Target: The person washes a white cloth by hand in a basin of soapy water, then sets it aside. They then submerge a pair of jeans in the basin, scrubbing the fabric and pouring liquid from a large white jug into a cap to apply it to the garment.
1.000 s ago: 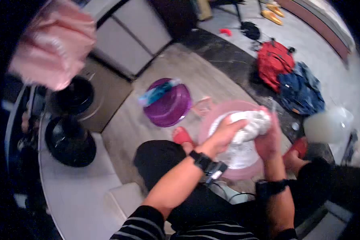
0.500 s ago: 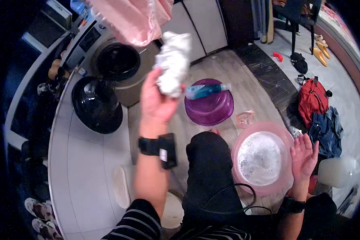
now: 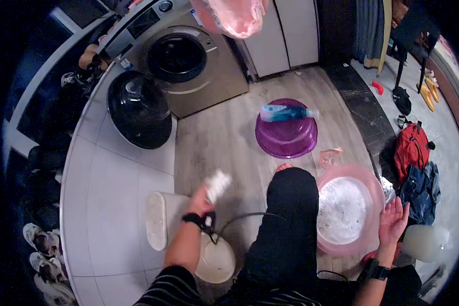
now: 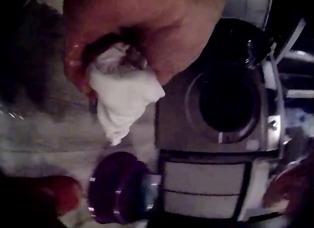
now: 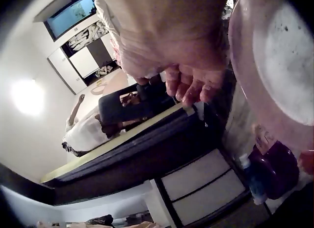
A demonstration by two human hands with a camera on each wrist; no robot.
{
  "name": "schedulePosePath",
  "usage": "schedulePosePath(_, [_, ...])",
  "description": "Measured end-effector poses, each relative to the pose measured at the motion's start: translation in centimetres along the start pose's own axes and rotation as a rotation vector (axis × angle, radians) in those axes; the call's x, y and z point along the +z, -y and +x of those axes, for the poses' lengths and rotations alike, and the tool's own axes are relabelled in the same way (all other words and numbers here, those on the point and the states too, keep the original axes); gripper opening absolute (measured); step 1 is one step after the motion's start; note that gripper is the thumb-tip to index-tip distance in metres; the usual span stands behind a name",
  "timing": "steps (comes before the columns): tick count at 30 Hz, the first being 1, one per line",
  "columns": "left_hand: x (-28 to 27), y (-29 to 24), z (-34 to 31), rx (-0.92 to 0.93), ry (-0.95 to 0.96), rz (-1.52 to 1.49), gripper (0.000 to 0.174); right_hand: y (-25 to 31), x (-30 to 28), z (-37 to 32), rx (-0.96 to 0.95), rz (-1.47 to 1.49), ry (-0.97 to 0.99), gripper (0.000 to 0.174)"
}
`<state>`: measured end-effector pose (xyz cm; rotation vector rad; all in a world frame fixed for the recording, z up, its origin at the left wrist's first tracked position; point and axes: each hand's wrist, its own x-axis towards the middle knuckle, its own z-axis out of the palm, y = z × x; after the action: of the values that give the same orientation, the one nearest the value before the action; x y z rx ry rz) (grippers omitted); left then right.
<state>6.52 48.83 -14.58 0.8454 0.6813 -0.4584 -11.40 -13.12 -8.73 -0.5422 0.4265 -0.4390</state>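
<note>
The left hand (image 3: 201,202) grips a bunched white cloth (image 3: 218,185) above the floor, left of the person's dark-clad knee. In the left wrist view the cloth (image 4: 122,98) hangs out of the curled left hand (image 4: 142,31), its end twisted to a point. The right hand (image 3: 392,224) is held palm up, fingers loosely extended and holding nothing, beside the right rim of the pink basin (image 3: 376,204) of foamy water. In the right wrist view wet fingers of the right hand (image 5: 171,51) show close to the basin (image 5: 245,66).
A purple basin (image 3: 285,140) carries a blue bottle (image 3: 285,113). A washing machine (image 3: 214,76) with its black door (image 3: 137,109) swung out stands at the upper left. Near the left hand are a cream bucket (image 3: 217,260) and a stool-like object (image 3: 157,222). A translucent jug (image 3: 426,244) stands at right.
The left hand has carried the white cloth from the pink basin up and left, then lower toward the bucket. The right hand has let go of the cloth and stays by the basin.
</note>
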Motion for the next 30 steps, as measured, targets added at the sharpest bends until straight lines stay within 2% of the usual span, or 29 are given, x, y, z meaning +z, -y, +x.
schedulePosePath(2, [1.1,3.8,-3.8,-0.146,-0.317,0.6,0.026,-0.1,-0.2,-0.2,-0.001,-0.036,-0.059,0.04])
schedulePosePath(3, [-6.1,6.4,0.6,-0.33,-0.14,0.641,0.032,-0.1,-0.1,-0.4,0.0,-0.057,-0.09,0.039])
schedulePosePath(4, [-2.4,6.0,-2.4,-0.306,0.012,1.117,0.034,-0.2,0.6,-0.8,-0.029,-0.077,-0.212,0.038])
schedulePosePath(6, [3.1,6.0,-7.0,-0.234,0.324,1.764,0.036,-0.3,0.2,-0.9,-0.02,-0.086,-0.2,0.037])
schedulePosePath(8, [3.5,6.3,-7.4,-0.17,0.511,1.996,0.034,-0.3,-0.7,-0.7,-0.005,-0.08,-0.195,0.035])
schedulePosePath(10, [2.8,4.7,-6.7,0.027,0.506,2.028,0.032,-0.4,-1.5,-0.7,0.001,-0.1,-0.206,0.034])
schedulePosePath(11, [2.2,3.0,-5.8,0.191,0.453,2.013,0.031,-0.4,-1.8,-0.5,0.004,-0.11,-0.211,0.033])
schedulePosePath(12, [2.3,-0.1,-4.8,0.443,0.352,1.915,0.03,-0.4,-1.6,-0.5,-0.003,-0.121,-0.236,0.033])
schedulePosePath(13, [3.7,-4.2,-3.7,0.676,0.233,1.639,0.029,-0.3,-1.0,-0.8,-0.007,-0.133,-0.265,0.032])
schedulePosePath(15, [9.8,-13.4,-2.6,0.777,0.247,0.561,0.027,-0.7,-0.8,-1.2,-0.007,-0.131,-0.287,0.032])
schedulePosePath(16, [8.6,-17.2,-0.6,0.816,0.404,-0.016,0.031,-0.8,-1.0,-1.4,-0.002,-0.123,-0.277,0.032])
schedulePosePath(17, [13.4,-16.8,-4.2,0.937,0.094,-0.051,0.033,-0.8,-1.1,-1.1,-0.006,-0.109,-0.258,0.032])
schedulePosePath(19, [13.6,-16.9,-3.6,0.912,0.147,0.026,0.033,-1.0,-2.2,-0.6,-0.007,-0.083,-0.186,0.031])
schedulePosePath(21, [11.6,-15.3,-1.6,0.769,0.25,0.126,0.033,-1.2,-1.5,-1.1,0.013,-0.084,-0.193,0.032])
schedulePosePath(22, [12.3,-13.7,-1.8,0.682,0.203,0.103,0.028,-1.0,-0.2,-1.6,0.013,-0.119,-0.27,0.032])
schedulePosePath(23, [13.1,-12.2,-1.9,0.659,0.218,0.133,0.027,-0.7,-0.9,-1.8,0.015,-0.115,-0.227,0.032])
schedulePosePath(26, [18.1,-8.1,-4.5,0.621,0.296,0.193,0.024,-0.4,-2.2,-1.5,0.025,-0.114,-0.11,0.032])
schedulePosePath(30, [26.4,-6.4,-9.1,0.57,0.597,0.147,0.02,-1.0,-2.8,-1.1,0.05,-0.105,-0.208,0.03])
